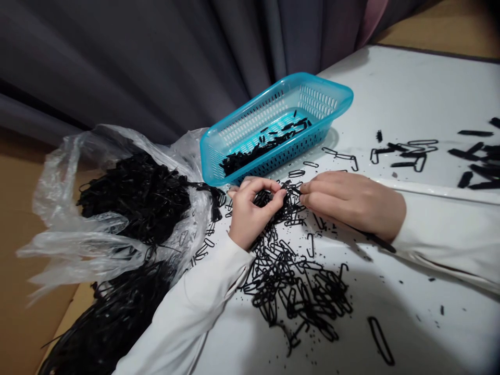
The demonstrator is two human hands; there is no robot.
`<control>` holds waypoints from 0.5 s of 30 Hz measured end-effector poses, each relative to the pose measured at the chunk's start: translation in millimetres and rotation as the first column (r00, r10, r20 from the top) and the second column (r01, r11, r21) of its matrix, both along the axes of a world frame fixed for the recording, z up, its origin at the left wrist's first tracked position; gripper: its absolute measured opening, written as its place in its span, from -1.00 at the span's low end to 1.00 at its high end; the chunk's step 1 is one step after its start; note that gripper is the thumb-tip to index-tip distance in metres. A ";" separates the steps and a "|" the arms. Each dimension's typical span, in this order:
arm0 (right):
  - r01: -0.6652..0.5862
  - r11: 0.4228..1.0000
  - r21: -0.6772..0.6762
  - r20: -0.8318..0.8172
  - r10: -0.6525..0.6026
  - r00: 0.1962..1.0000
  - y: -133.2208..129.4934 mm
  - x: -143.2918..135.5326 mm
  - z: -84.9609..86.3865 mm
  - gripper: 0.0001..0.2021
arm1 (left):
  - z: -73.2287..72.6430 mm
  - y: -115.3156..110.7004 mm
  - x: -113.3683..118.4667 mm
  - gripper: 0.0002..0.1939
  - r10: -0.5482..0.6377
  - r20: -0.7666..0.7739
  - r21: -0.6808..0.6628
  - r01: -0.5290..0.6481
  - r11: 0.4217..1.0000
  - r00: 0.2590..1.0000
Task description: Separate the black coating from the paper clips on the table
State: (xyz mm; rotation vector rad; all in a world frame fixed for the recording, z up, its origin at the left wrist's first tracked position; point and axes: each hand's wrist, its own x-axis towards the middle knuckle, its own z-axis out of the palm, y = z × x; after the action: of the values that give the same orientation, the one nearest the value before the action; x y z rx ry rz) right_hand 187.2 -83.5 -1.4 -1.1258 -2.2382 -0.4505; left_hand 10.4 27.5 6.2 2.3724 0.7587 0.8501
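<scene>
My left hand (253,208) is closed in a pinch, thumb and forefinger together, at the end of a small black piece (288,185) between my hands. It is too small to name. My right hand (347,200) has its fingers pressed together just to the right. A thin black strip (375,239) shows under its palm and sticks out by the wrist; its front part is hidden. Below and between the hands, many black wire loops, like elongated clips (300,291), lie heaped on the white table (390,302).
A blue perforated basket (332,94) with short black pieces stands behind my hands. Left of it, an open clear plastic bag (58,177) holds a black stringy heap (136,203); another black bundle (113,312) lies nearer. Short black pieces (484,156) lie at far right, below a grey curtain (156,62).
</scene>
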 end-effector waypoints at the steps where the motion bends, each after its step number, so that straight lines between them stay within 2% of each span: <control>1: -0.008 1.000 0.001 0.011 0.008 1.000 0.1 -0.1 0.4 -0.71 | 0.2 0.0 -0.2 -0.93 0.001 -0.001 0.006 -0.001 1.000 1.000; 5: -0.001 1.000 -0.006 0.028 0.001 1.000 0.4 -2.3 -0.7 -0.72 | 0.6 0.2 -1.4 -0.93 0.003 -0.016 0.029 -0.002 1.000 1.000; 11: 0.097 0.995 -0.004 -0.024 -0.097 0.995 -2.1 -1.8 -2.5 -0.76 | 0.7 -0.8 -2.1 -0.92 0.020 -0.021 0.065 -0.018 0.998 1.000; 15: 0.110 0.994 -0.024 -0.133 -0.112 0.985 -6.2 -4.4 -1.0 -0.83 | 0.4 -0.9 -0.6 -0.91 0.043 -0.006 0.019 -0.043 0.999 0.999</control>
State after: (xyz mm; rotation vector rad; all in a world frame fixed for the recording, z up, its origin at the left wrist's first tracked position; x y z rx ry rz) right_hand 182.8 -89.7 -2.5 -1.2561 -2.0743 -0.3895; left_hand 9.8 26.5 6.6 2.3846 0.8101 0.8713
